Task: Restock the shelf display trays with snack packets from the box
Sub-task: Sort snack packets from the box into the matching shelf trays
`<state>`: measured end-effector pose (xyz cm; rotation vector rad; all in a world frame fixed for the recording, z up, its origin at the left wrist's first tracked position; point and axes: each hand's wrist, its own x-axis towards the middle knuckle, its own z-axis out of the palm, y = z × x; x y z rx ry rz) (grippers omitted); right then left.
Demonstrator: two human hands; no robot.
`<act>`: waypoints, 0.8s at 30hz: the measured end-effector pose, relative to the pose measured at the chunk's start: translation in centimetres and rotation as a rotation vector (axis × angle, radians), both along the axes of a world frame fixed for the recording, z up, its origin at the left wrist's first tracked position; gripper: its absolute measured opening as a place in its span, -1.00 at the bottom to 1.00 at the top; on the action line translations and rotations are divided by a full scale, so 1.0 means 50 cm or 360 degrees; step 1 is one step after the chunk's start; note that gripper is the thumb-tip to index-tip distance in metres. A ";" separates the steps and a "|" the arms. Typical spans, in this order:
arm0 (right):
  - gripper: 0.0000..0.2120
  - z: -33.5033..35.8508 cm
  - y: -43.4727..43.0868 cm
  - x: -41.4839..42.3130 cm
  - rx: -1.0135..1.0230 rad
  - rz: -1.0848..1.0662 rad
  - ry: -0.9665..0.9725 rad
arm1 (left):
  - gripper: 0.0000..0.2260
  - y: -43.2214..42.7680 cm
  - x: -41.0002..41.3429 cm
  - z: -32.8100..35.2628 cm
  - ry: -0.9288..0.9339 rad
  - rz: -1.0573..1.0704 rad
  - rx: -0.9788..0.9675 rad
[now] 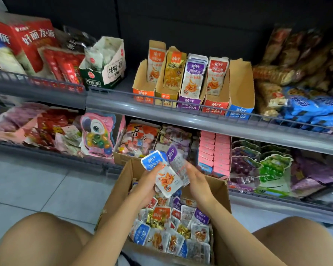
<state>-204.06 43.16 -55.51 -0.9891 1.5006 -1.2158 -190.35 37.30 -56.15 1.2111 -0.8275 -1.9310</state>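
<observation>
A brown cardboard box (220, 191) on the floor between my knees holds several small snack packets (161, 217) in blue, purple, orange and gold. Above it my left hand (144, 187) grips a stack of blue-topped packets (161, 173). My right hand (197, 181) touches the purple-topped packet (176, 160) at the right side of that stack. On the upper shelf stand several cardboard display trays: orange (142, 91), gold (165, 93), purple (189, 100), red (215, 104) and a blue one (240, 96) that looks empty.
A grey wire rail (181, 104) runs along the upper shelf's front edge. The lower shelf carries pink boxes (214, 154), a parrot-shaped candy pack (97, 135) and grape-printed bags (267, 166). Grey floor tiles (37, 185) lie to the left.
</observation>
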 end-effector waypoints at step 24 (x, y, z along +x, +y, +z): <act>-0.60 0.110 -0.102 -0.080 -0.0031 -0.0023 -0.0331 | -0.82 -0.047 0.034 0.106 -0.0112 -0.0485 -0.0169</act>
